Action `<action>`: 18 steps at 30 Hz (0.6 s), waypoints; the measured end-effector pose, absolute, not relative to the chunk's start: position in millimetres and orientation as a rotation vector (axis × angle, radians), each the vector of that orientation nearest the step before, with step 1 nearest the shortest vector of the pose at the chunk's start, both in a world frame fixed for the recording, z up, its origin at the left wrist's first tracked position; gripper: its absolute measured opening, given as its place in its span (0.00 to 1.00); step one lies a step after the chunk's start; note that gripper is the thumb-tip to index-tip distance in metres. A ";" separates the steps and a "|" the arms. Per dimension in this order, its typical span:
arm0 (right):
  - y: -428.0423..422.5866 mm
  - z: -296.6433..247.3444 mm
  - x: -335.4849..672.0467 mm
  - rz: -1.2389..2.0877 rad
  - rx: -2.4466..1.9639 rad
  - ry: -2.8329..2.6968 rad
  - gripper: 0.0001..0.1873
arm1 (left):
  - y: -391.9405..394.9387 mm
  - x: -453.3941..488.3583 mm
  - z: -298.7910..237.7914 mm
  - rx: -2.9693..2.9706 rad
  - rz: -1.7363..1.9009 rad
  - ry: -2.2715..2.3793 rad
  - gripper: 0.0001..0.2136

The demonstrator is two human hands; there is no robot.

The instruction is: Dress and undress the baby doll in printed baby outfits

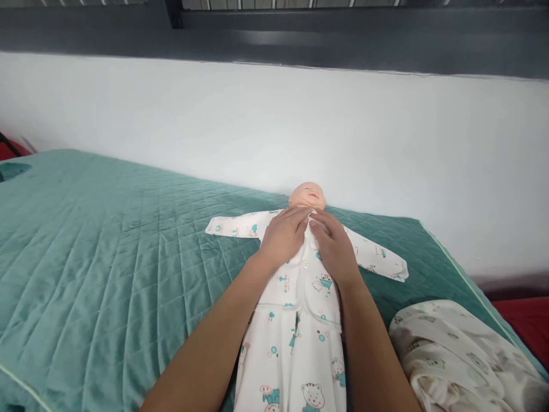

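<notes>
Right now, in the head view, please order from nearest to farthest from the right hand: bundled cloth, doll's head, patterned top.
1. Patterned top, touched by the right hand.
2. Doll's head, just beyond it.
3. Bundled cloth, at lower right.

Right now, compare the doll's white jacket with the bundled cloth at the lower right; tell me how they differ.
The jacket lies on the doll, sleeves spread wide; the cloth is heaped in loose folds. The left hand and right hand touch the jacket; neither touches the cloth. Both are pale, printed fabric over the green quilt.
</notes>
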State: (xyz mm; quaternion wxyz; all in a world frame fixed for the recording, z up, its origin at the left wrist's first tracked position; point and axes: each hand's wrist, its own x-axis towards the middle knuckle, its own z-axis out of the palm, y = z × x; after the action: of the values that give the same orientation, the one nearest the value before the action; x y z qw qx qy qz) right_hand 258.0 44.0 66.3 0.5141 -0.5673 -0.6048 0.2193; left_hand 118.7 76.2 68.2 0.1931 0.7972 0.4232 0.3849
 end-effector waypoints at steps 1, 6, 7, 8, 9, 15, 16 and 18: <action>43.5 67.1 257.0 0.537 -1.360 -1.409 0.15 | 76.4 118.6 68.0 2.234 1.080 1.189 0.19; 40.4 71.3 254.8 0.583 -1.429 -1.257 0.15 | 75.9 118.0 69.2 2.225 1.072 1.160 0.19; 40.0 71.6 254.8 0.585 -1.423 -1.254 0.14 | 75.5 118.0 69.7 2.222 1.075 1.152 0.19; 39.8 71.7 254.7 0.585 -1.411 -1.257 0.13 | 75.0 118.0 70.2 2.218 1.079 1.147 0.19; 39.6 71.7 254.7 0.586 -1.400 -1.260 0.12 | 74.5 118.1 70.6 2.212 1.085 1.143 0.18; 39.4 71.4 254.5 0.596 -1.402 -1.263 0.12 | 72.0 117.6 72.8 2.190 1.151 1.110 0.17; 39.4 71.1 254.8 0.592 -1.400 -1.277 0.12 | 71.5 117.4 73.2 2.186 1.160 1.102 0.17; 39.6 70.3 255.5 0.586 -1.392 -1.309 0.12 | 70.6 117.2 74.0 2.174 1.164 1.092 0.17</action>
State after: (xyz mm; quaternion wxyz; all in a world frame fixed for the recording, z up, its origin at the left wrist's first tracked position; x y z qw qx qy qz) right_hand 255.5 39.6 70.3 0.5409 -0.5856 -0.5510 0.2465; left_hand 117.2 70.6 74.0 0.2206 0.7863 0.3948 0.4211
